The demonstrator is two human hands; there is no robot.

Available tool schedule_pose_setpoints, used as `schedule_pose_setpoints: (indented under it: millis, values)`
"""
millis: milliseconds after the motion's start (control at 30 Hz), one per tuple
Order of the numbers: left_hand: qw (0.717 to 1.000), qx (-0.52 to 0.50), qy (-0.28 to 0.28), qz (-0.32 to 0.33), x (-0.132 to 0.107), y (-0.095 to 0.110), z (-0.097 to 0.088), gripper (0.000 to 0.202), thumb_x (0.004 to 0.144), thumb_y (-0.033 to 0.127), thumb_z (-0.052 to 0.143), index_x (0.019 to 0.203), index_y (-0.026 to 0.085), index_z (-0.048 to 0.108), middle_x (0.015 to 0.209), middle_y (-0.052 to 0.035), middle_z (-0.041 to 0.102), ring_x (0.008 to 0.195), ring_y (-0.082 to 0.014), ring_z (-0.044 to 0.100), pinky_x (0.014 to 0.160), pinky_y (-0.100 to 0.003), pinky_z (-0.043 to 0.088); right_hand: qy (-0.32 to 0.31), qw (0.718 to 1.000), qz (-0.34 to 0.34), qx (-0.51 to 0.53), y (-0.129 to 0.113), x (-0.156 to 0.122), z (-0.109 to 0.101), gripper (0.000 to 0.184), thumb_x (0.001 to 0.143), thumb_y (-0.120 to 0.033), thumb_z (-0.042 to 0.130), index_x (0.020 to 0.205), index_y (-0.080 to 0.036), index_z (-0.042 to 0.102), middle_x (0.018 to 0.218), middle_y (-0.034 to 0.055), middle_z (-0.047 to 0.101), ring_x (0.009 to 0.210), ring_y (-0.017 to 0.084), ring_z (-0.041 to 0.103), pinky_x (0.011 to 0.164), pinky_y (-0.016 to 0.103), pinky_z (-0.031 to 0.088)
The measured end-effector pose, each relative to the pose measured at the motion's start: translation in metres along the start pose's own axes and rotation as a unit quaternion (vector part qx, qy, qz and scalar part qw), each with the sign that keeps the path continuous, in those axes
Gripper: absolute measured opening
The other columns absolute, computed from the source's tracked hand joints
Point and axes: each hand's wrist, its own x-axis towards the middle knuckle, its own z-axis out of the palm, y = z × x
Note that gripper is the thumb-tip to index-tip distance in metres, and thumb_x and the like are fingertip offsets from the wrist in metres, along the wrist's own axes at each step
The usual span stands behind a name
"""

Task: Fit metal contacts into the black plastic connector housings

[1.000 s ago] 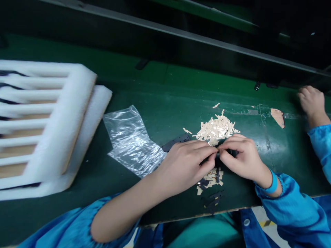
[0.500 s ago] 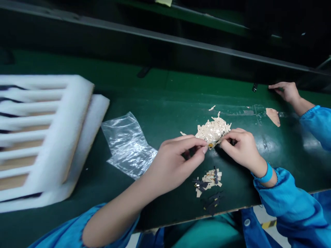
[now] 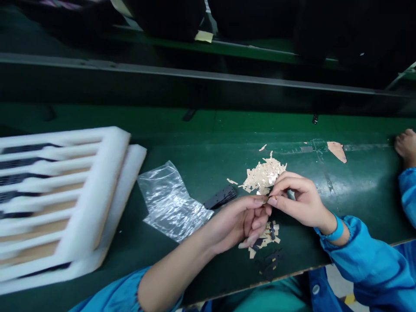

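Observation:
My left hand (image 3: 242, 221) and my right hand (image 3: 297, 199) meet fingertip to fingertip over the green table (image 3: 195, 160), both pinched on a tiny part that I cannot make out. Just beyond them lies a heap of small beige strips (image 3: 262, 175). Under my hands sits a smaller scatter of beige and dark pieces (image 3: 267, 237). A dark flat strip (image 3: 221, 197) lies left of the heap, by a crumpled clear plastic bag (image 3: 170, 202).
Two stacked white foam trays (image 3: 68, 190) with slotted rows lie at the left. A torn beige scrap (image 3: 337, 151) sits on taped marks at the right. Another person's hand (image 3: 406, 146) in a blue sleeve rests at the far right edge. A dark rail runs along the back.
My hands dropped back from the beige heap toward me, still pinched together. The other person's hand withdrew to the right edge. The view tilted upward.

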Motion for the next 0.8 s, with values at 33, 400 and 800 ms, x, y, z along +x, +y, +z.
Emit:
schedule_pose_setpoints:
  millis: [33,400,800]
  values:
    - [1.000,0.000,-0.003,-0.004,0.000,0.000,0.000,0.028,0.084,0.044,0.066,0.082,0.016,0.065,0.058,0.0028,0.053,0.040,-0.0101,0.049,0.032,-0.017,0.036,0.005,1.000,0.012,0.008,-0.001,0.000,0.000,0.007,0.089,-0.021,0.079,0.083,-0.022,0.075,0.078,0.0010,0.068,0.068,0.014,0.059,0.058,0.028,0.046]
    - [0.846,0.383,0.227,0.293,-0.009,0.005,0.009,0.012,0.084,0.024,0.072,0.074,0.019,0.077,0.071,-0.0018,0.069,0.064,-0.0145,0.059,0.060,-0.026,0.046,0.049,0.993,0.104,0.002,0.002,-0.003,0.006,0.009,0.080,-0.022,0.082,0.075,-0.019,0.075,0.070,-0.0005,0.064,0.059,0.011,0.051,0.053,0.026,0.039]
    - [0.789,0.458,0.215,0.347,-0.009,0.002,0.007,0.013,0.090,0.019,0.068,0.080,0.022,0.076,0.074,-0.0011,0.070,0.069,-0.0155,0.062,0.062,-0.026,0.047,0.072,0.973,0.198,0.099,0.009,-0.003,0.008,0.015,0.071,-0.027,0.091,0.075,-0.020,0.078,0.067,-0.0015,0.062,0.058,0.011,0.046,0.051,0.026,0.036]
